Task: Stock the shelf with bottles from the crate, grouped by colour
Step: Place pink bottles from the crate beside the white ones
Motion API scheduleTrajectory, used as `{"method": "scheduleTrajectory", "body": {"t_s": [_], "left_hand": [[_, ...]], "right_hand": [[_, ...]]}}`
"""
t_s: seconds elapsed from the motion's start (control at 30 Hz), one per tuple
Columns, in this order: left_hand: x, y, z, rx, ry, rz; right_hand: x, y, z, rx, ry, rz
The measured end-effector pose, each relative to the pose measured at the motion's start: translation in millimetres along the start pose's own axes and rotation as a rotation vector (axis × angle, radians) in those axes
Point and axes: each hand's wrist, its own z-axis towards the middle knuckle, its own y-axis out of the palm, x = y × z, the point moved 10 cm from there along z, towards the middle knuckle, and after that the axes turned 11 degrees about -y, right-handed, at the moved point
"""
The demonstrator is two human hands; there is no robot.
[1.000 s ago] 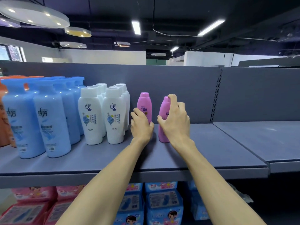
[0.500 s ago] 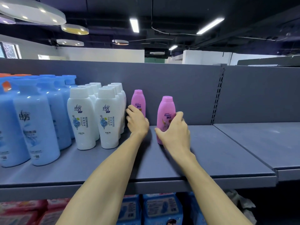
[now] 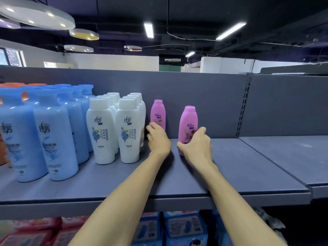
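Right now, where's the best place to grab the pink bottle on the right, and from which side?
Grip the right pink bottle around its lower body from the front, as the right hand does: it stands upright, its back faces the shelf wall.

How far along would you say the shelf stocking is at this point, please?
Done: blue bottles and white bottles stand grouped on the shelf. In hand: two pink bottles, the left hand at the rear one, the right hand round the front one. Left: unclear, since the crate is out of view.
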Motion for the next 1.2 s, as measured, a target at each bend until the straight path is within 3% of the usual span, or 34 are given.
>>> {"method": "scheduleTrajectory", "body": {"t_s": [0.1,0.23,0.7,1.2], "left_hand": [[9,-18,-29,-0.086,0.170,0.059],[-2,-56,-52,-0.078,0.294,0.093],[-53,-113,-64,0.031,0.276,0.041],[-49,-139,-71,0.029,0.300,0.090]], "right_hand": [[-4,9,9,-0.003,0.011,0.031],[-22,33,19,-0.043,0.007,0.075],[-61,86,34,-0.076,-0.017,0.107],[-71,65,26,-0.116,-0.043,0.027]]}}
